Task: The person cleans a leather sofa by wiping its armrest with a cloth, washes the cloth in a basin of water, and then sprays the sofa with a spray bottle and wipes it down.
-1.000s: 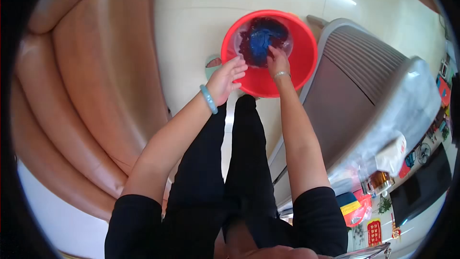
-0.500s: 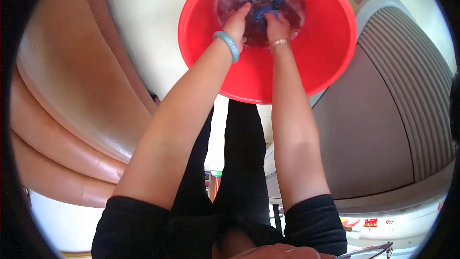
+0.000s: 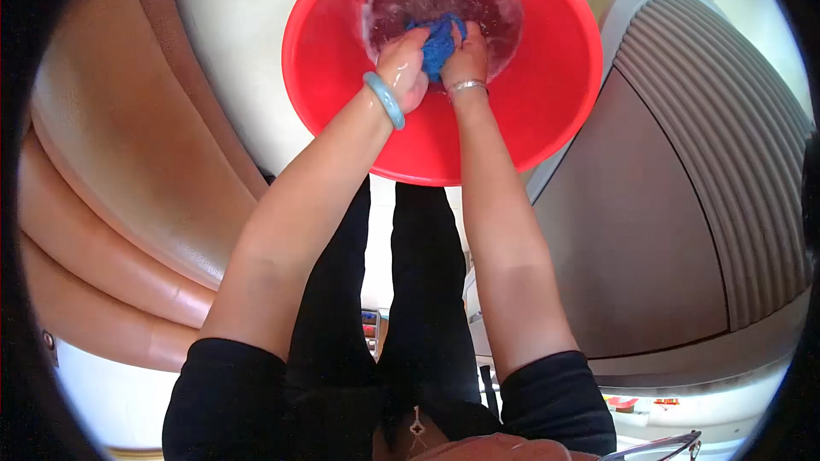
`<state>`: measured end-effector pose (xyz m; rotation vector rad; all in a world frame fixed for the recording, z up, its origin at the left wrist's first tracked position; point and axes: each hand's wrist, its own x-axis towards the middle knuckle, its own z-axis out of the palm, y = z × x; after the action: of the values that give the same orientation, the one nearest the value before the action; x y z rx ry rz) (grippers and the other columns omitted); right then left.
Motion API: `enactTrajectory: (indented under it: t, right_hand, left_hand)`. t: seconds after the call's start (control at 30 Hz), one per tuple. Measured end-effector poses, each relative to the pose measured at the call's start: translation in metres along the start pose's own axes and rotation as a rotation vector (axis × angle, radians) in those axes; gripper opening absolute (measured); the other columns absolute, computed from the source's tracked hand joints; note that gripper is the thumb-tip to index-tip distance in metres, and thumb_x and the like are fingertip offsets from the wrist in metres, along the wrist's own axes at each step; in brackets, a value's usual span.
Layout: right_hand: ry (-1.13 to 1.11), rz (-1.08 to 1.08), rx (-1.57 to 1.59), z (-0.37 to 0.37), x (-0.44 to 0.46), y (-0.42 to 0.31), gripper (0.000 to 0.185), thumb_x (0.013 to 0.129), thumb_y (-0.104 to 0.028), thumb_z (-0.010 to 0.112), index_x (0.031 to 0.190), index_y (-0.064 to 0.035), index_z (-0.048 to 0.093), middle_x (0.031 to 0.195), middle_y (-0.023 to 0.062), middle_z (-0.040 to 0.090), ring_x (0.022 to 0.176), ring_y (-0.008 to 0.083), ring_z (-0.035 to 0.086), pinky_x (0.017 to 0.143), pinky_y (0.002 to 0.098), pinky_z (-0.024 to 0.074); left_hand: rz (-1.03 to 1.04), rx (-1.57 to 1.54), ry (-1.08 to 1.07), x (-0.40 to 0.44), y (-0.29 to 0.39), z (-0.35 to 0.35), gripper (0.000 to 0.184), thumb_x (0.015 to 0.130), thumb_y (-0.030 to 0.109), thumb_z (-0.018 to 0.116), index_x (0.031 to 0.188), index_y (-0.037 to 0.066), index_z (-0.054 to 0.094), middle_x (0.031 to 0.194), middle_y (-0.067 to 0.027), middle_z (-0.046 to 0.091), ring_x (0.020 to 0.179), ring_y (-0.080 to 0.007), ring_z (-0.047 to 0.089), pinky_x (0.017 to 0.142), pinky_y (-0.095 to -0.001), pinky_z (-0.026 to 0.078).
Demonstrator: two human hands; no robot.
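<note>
Inside a large red basin point(image 3: 521, 119), dark soapy water point(image 3: 491, 0) covers the bottom. A wet, bunched-up blue cloth point(image 3: 439, 49) is held just above the water between my two hands. My left hand point(image 3: 401, 67), with a pale blue-green bangle point(image 3: 384, 101) on the wrist, is closed on the cloth's left side. Gripping the right side is my right hand point(image 3: 466, 55), a thin silvery bracelet point(image 3: 467, 85) at its wrist. Both hands are wet, and parts of the fingers are hidden behind the cloth.
A tan leather sofa point(image 3: 145, 119) curves along the left. On the right stands a grey-brown piece with a ribbed side point(image 3: 726, 137). The basin rests on pale floor tiles point(image 3: 243, 34), in front of my black-trousered legs point(image 3: 423, 290).
The blue cloth has come up out of the water, bunched between my hands. My hands have drawn closer together and slightly toward me. The basin appears shifted left in the view.
</note>
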<state>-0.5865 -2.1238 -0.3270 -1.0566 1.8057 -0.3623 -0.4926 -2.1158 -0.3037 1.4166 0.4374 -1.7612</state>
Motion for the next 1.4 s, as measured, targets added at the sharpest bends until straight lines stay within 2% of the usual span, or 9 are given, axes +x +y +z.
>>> enactTrajectory:
  t: [0.07, 0.17, 0.3, 0.5, 0.7, 0.77, 1.03, 1.17, 1.4]
  right_hand:
    - [-0.02, -0.148, -0.081, -0.012, -0.025, -0.019, 0.025, 0.09, -0.023, 0.051, 0.099, 0.0003, 0.054, 0.098, 0.0297, 0.053, 0.091, 0.0455, 0.053, 0.078, 0.0499, 0.0428]
    - [-0.106, -0.194, -0.073, -0.021, -0.061, -0.061, 0.026, 0.09, -0.025, 0.051, 0.098, -0.0008, 0.053, 0.095, 0.0287, 0.052, 0.088, 0.0453, 0.052, 0.078, 0.0495, 0.0422]
    - [0.002, -0.181, -0.1, -0.001, -0.004, 0.002, 0.028, 0.09, -0.027, 0.053, 0.097, -0.001, 0.059, 0.096, 0.0248, 0.058, 0.092, 0.0431, 0.055, 0.077, 0.0504, 0.0436]
    - [-0.131, 0.256, -0.592, 0.005, 0.048, 0.037, 0.021, 0.087, -0.019, 0.059, 0.101, -0.004, 0.065, 0.1, 0.0248, 0.063, 0.088, 0.0429, 0.06, 0.078, 0.048, 0.0463]
    - [-0.023, -0.025, 0.138, 0.02, 0.026, 0.025, 0.023, 0.088, -0.02, 0.06, 0.098, -0.0002, 0.064, 0.087, 0.0094, 0.067, 0.076, 0.0172, 0.06, 0.072, 0.0333, 0.0488]
    - [-0.149, 0.158, 0.565, 0.004, -0.019, -0.038, 0.021, 0.083, -0.023, 0.062, 0.092, -0.0037, 0.063, 0.086, 0.0196, 0.064, 0.079, 0.0377, 0.059, 0.074, 0.044, 0.0461]
    - [-0.026, -0.422, -0.055, 0.008, -0.03, -0.06, 0.028, 0.085, -0.028, 0.059, 0.081, -0.0007, 0.055, 0.081, 0.0221, 0.057, 0.079, 0.0405, 0.051, 0.072, 0.0475, 0.0407]
    - [-0.147, -0.522, -0.338, 0.023, 0.042, 0.009, 0.025, 0.09, -0.026, 0.055, 0.088, -0.0011, 0.057, 0.085, 0.024, 0.059, 0.082, 0.0432, 0.055, 0.073, 0.0492, 0.0425]
    - [-0.032, 0.034, -0.341, -0.002, 0.038, 0.013, 0.026, 0.086, -0.024, 0.06, 0.095, -0.0001, 0.062, 0.096, 0.0255, 0.063, 0.093, 0.0416, 0.06, 0.082, 0.0459, 0.0453]
  left_hand:
    - [-0.007, -0.003, 0.028, 0.004, 0.004, -0.001, 0.03, 0.097, 0.028, 0.045, 0.11, 0.004, 0.057, 0.104, -0.011, 0.064, 0.093, -0.0216, 0.061, 0.085, -0.037, 0.049]
    - [-0.244, -0.337, -0.606, 0.024, 0.016, -0.047, 0.032, 0.098, 0.031, 0.045, 0.11, 0.003, 0.057, 0.101, -0.0095, 0.064, 0.09, -0.02, 0.061, 0.084, -0.036, 0.05]
    - [-0.07, 0.167, 0.144, -0.007, 0.009, 0.012, 0.035, 0.098, 0.038, 0.044, 0.106, 0.007, 0.058, 0.095, -0.0065, 0.064, 0.081, -0.0175, 0.061, 0.075, -0.0329, 0.051]
    - [0.364, 0.471, 0.326, 0.055, -0.012, -0.056, 0.021, 0.095, 0.024, 0.051, 0.113, 0.013, 0.054, 0.089, -0.0037, 0.062, 0.062, -0.015, 0.054, 0.05, -0.0294, 0.042]
    - [-0.184, 0.214, 0.298, 0.035, 0.009, -0.023, 0.033, 0.089, 0.038, 0.057, 0.114, 0.016, 0.055, 0.11, -0.0087, 0.062, 0.092, -0.0254, 0.061, 0.07, -0.0389, 0.053]
    - [-0.233, -0.061, 0.04, 0.029, 0.012, -0.025, 0.043, 0.087, 0.048, 0.056, 0.104, 0.01, 0.058, 0.098, -0.0105, 0.065, 0.087, -0.0275, 0.062, 0.074, -0.0421, 0.052]
    - [-0.143, -0.328, -0.348, 0.016, 0.019, -0.035, 0.025, 0.095, 0.033, 0.049, 0.09, 0.009, 0.058, 0.083, -0.0077, 0.064, 0.074, -0.0194, 0.06, 0.07, -0.0363, 0.051]
    - [-0.059, -0.047, 0.161, 0.015, 0.012, -0.028, 0.022, 0.093, 0.034, 0.052, 0.107, 0.016, 0.057, 0.103, -0.0014, 0.063, 0.09, -0.0173, 0.057, 0.076, -0.0379, 0.046]
    - [-0.213, 0.108, 0.359, 0.015, 0.023, -0.01, 0.04, 0.088, 0.042, 0.059, 0.122, 0.022, 0.052, 0.116, -0.001, 0.06, 0.103, -0.0267, 0.054, 0.091, -0.06, 0.036]
